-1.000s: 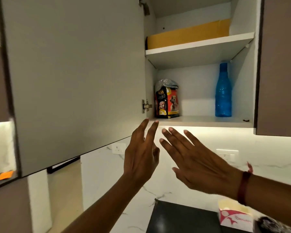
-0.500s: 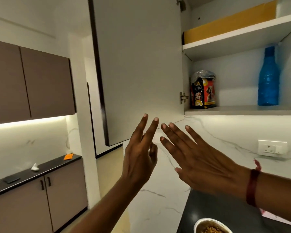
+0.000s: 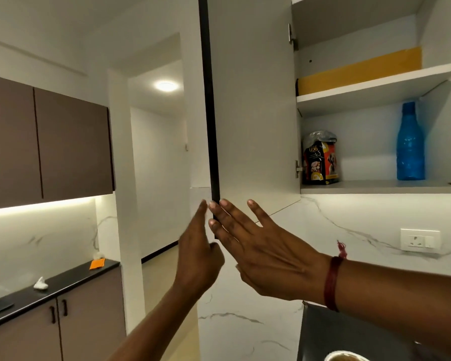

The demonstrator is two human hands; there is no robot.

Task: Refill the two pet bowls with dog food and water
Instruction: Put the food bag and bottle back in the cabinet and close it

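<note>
Overhead, the cabinet door [image 3: 253,105] stood open, and both hands were raised flat by its lower corner, holding nothing: left hand [image 3: 197,259] and right hand [image 3: 261,251] with fingers spread. On the lower shelf [image 3: 375,187] sat the dog food bag [image 3: 320,158] and, well apart, a blue water bottle [image 3: 409,144].

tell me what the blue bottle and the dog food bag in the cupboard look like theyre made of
Blue bottle: likely translucent plastic, glossy; light glows through its moulded body.
Dog food bag: apparently printed plastic film, shiny; its crumpled top catches highlights.
</note>
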